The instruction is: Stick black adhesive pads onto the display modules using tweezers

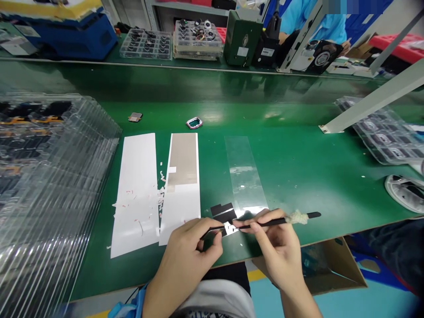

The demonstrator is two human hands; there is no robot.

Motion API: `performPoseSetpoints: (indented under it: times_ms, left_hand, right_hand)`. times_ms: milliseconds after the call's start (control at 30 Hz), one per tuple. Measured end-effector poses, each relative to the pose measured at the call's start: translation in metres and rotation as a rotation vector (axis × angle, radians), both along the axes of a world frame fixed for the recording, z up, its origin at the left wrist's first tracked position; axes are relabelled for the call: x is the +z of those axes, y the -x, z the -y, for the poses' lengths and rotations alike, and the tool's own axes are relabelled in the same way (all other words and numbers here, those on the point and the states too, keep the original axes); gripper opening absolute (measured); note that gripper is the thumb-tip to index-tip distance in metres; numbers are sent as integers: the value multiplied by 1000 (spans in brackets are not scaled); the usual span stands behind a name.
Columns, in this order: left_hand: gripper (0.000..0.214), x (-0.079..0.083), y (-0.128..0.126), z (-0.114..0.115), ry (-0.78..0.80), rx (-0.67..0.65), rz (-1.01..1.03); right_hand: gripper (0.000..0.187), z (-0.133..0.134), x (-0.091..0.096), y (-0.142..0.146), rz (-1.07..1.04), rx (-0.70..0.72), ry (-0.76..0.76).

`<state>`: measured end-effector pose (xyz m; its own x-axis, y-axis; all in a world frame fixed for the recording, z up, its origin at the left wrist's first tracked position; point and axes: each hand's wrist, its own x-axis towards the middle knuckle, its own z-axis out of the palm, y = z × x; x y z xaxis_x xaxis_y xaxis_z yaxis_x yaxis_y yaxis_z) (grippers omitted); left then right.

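Observation:
My left hand point(190, 249) pinches a small flat black part point(213, 229) between thumb and fingers near the table's front edge. Black tweezers point(273, 222), with pale wrapping around the rear end, are gripped in my right hand point(281, 245). The tweezers' tip meets a small white piece point(231, 228) between the two hands; whether it is attached to the black part I cannot tell. Just beyond lie black sheet pieces point(224, 212). A clear plastic strip point(247, 172) stretches away behind my right hand.
Left of my hands lie a white sheet point(137, 190) with scraps and a white-and-beige sheet point(183, 163). Stacked clear trays point(66, 198) stand at far left. A small frame point(194, 123) rests at the back. A white post point(371, 97) rises at right; a person point(306, 17) is beyond the shelf.

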<state>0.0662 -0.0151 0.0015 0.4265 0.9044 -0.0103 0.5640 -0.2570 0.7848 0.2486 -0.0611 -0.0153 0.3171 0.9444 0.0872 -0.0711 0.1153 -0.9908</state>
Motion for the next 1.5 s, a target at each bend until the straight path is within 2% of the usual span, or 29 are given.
performPoseSetpoints:
  times_ms: [167, 300, 533, 633, 733, 1000, 1267, 1500]
  left_hand:
    - [11, 3, 2, 0, 32, 22, 134]
    - [11, 7, 2, -1, 77, 29, 206]
    - [18, 11, 2, -2, 70, 93, 292]
    - [18, 10, 4, -4, 95, 108, 306]
    - [18, 6, 7, -5, 134, 65, 318]
    - [36, 2, 15, -7, 199, -34, 292]
    - [36, 4, 14, -11, 161, 3, 324]
    - [52, 4, 16, -9, 186, -67, 290]
  right_hand:
    - [13, 0, 14, 11, -121, -8, -130]
    - [16, -1, 25, 29, -113, -36, -243]
    - [16, -14, 34, 52, -66, -26, -310]
    - [18, -19, 33, 54, -113, -11, -309]
    - [20, -21, 32, 55, -148, 19, -305]
    - [22, -25, 26, 57, -158, 37, -299]
    - [19, -26, 23, 54, -167, 61, -269]
    - [19, -26, 21, 54, -167, 25, -242]
